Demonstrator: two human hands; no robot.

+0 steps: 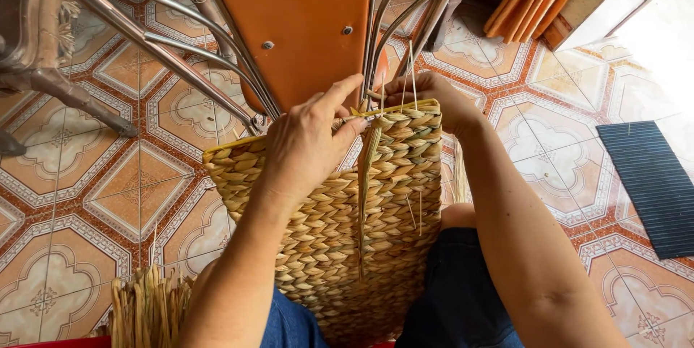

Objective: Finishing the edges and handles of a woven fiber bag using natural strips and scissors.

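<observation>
i see my left hand (307, 142) pinching a pale straw strand (366, 174) at the tan woven straw basket (340, 225) rim; my right hand (430, 95) grips that rim.

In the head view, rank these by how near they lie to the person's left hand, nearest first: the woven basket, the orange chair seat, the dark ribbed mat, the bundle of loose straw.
From the left hand:
1. Woven basket, gripped at its rim, in the lap.
2. Orange chair seat, just above the hand.
3. Bundle of loose straw, lower left on the floor.
4. Dark ribbed mat, far right on the tiles.
</observation>
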